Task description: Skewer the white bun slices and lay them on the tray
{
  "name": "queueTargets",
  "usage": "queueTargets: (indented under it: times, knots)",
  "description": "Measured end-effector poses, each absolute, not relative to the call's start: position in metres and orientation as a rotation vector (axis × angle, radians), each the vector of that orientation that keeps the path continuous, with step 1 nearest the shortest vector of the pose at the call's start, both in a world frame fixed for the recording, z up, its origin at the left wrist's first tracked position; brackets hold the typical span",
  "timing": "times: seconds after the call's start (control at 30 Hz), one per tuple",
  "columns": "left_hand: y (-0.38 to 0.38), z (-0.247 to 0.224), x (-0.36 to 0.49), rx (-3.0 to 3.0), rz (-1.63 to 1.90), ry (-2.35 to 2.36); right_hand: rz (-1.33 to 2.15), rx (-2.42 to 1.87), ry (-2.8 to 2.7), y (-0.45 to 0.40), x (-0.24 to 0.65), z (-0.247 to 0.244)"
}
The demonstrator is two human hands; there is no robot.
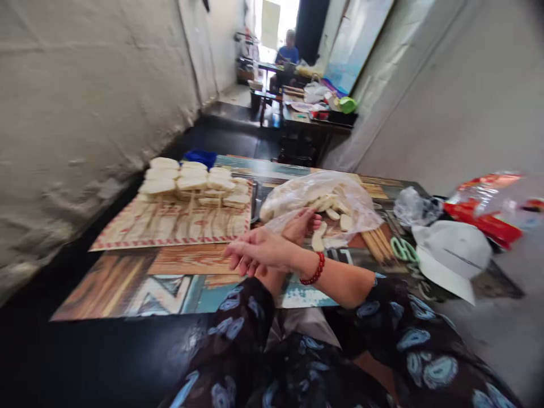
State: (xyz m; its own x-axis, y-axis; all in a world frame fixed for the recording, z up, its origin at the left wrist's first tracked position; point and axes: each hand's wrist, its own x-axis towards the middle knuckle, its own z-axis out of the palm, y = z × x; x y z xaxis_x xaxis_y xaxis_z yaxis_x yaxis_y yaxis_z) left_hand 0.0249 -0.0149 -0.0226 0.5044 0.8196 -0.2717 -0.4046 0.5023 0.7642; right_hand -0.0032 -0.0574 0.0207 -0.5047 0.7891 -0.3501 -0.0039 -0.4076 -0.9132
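Observation:
My forearms cross above the patterned table [191, 260]. The right hand [261, 249], with red beads at its wrist, points left in front of the striped paper sheet [187, 224]; its fingers are loosely bent and apart, and nothing shows in them. Farther right, my left hand [301, 224] lies palm up at the near edge of a clear plastic bag [293, 192], fingers slightly curled and apart. Pale sliced pieces [334, 214] spill from the bag, one [318, 237] close below the left fingertips. White, bread-like slabs [159, 184] stand in rows along the sheet's far side.
Right of the bag are brown sticks [376, 246], green-handled scissors [403, 249], a white cap [454, 252], crumpled plastic [416, 205] and a red package [484, 218]. A blue item [202, 157] lies behind the slabs. A person [288, 55] sits at a far table.

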Motion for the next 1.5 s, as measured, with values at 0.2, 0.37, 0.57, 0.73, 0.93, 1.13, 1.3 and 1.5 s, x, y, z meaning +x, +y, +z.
queueTargets:
  times: [0.2, 0.37, 0.57, 0.73, 0.93, 1.13, 1.3, 1.5]
  knots:
    - [0.003, -0.035, 0.044, 0.721, 0.754, 0.61, 1.585, -1.134, -1.505, -0.114, 0.077, 0.016]
    - [0.007, -0.033, 0.042, 0.806, 0.796, 0.578, 1.262, -1.315, -1.238, -0.142, 0.156, 0.004]
    - [0.001, -0.027, 0.047, 0.86, 0.786, 0.641, 0.768, -1.44, -0.894, -0.152, 0.248, -0.015]
    - [-0.005, -0.022, 0.045, 0.869, 0.786, 0.642, 0.402, -1.776, -0.927, -0.134, 0.315, -0.036]
    - [-0.002, -0.018, 0.039, 0.853, 0.854, 0.667, 0.02, -2.356, -1.111, -0.118, 0.365, -0.05]
    - [0.004, -0.008, 0.023, 0.864, 1.024, 0.448, 0.019, -2.603, -1.196, -0.116, 0.374, -0.051]
    - [0.014, -0.007, 0.013, 0.84, 1.132, 0.394, -0.053, -2.756, -1.204, -0.114, 0.376, -0.05]
    - [0.02, -0.019, 0.013, 0.873, 1.143, 0.504, -0.063, -2.634, -1.065, -0.119, 0.381, -0.054]
